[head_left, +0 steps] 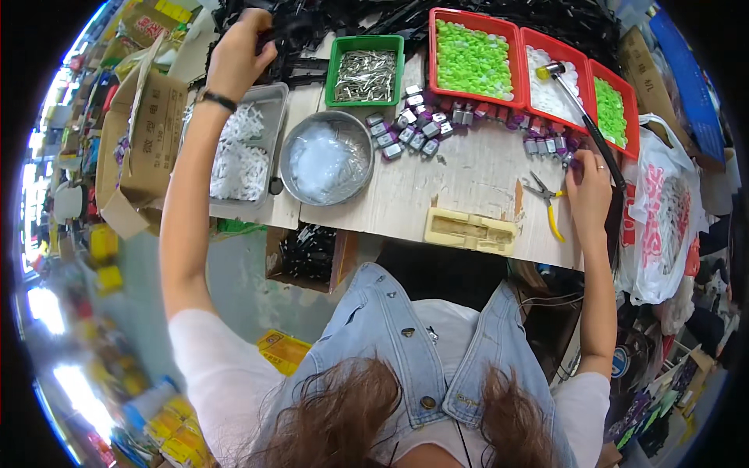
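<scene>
Pale tabletop point(406, 191); L hand point(239, 56) by blk parts point(300, 31); R hand point(590, 189) by motors point(546, 146); can't tell grips.

The table point(402, 199) had a pale, wood-like top. On it stood a clear plastic bin point(278, 129), a round metal bowl point(360, 142), a green tray point(334, 74) and three red trays point(476, 97). Small silver-and-purple parts point(416, 141) lay before these trays. Nearer to the front edge were a cream-coloured block point(470, 231) and yellow-handled pliers point(551, 215). Black parts point(374, 19) lay at the back.
</scene>
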Demonstrator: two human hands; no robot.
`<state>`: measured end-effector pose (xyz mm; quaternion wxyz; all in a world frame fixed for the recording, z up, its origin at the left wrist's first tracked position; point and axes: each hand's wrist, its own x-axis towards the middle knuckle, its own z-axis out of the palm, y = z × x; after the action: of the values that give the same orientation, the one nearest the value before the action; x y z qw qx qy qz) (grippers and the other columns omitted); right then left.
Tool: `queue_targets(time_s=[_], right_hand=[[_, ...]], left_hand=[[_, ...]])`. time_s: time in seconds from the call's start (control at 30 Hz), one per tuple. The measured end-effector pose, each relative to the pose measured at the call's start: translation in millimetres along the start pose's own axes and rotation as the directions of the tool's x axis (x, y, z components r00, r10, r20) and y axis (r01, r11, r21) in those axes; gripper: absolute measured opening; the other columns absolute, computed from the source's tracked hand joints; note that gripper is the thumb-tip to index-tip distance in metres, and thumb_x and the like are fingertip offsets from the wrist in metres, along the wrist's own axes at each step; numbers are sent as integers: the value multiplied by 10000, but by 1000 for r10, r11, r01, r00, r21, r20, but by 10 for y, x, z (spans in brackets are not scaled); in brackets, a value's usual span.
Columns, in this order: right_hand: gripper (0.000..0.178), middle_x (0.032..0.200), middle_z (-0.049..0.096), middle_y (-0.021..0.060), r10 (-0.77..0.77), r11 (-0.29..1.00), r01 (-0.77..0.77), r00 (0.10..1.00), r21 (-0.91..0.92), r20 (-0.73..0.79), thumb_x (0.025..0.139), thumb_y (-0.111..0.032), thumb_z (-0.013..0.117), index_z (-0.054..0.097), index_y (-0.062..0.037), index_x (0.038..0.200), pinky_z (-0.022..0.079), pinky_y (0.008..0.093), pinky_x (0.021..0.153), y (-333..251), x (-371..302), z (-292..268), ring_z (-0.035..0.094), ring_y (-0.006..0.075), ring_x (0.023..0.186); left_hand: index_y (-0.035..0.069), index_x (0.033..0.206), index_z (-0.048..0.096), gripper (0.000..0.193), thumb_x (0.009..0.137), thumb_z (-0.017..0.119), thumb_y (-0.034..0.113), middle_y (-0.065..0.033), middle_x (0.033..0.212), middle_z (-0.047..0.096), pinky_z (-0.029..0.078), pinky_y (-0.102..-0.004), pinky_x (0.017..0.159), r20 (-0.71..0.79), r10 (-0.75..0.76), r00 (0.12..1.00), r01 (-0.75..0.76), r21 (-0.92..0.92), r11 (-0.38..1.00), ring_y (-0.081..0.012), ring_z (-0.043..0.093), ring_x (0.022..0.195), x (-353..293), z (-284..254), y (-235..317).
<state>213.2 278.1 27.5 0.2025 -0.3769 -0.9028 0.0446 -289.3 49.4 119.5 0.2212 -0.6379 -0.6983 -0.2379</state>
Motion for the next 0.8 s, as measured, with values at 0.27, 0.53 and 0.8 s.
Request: queue_targets(time_s=[0.27,0.53,0.8], right_hand=[[260,900,644,135,21,944,-43,997,328,68,701,-98,677,645,-56,956,520,395,739,379,-6,99,657,293,833],[358,902,636,17,1,702,-153,977,696,215,863,-73,672,586,-76,1211,476,258,715,-274,-169,-211,578,80,791],[286,1000,705,110,-378,885,382,923,266,-69,796,-16,735,692,-44,1078,534,341,790,-461,-570,84,665,262,914]], left_hand=[[-6,883,639,161,768,656,-117,-121,1012,633,491,-335,903,375,-180,909,416,-807,419,-219,633,1012,-554,28,2138],[89,1042,712,276,784,734,-6,-77,1087,717,472,-447,1009,165,166,972,-1,-705,709,-257,668,1083,-1250,618,2842],[123,1306,599,499,817,680,71,-40,1339,598,368,-471,1124,243,394,887,-86,-749,657,-275,515,1290,-1148,757,2771]])
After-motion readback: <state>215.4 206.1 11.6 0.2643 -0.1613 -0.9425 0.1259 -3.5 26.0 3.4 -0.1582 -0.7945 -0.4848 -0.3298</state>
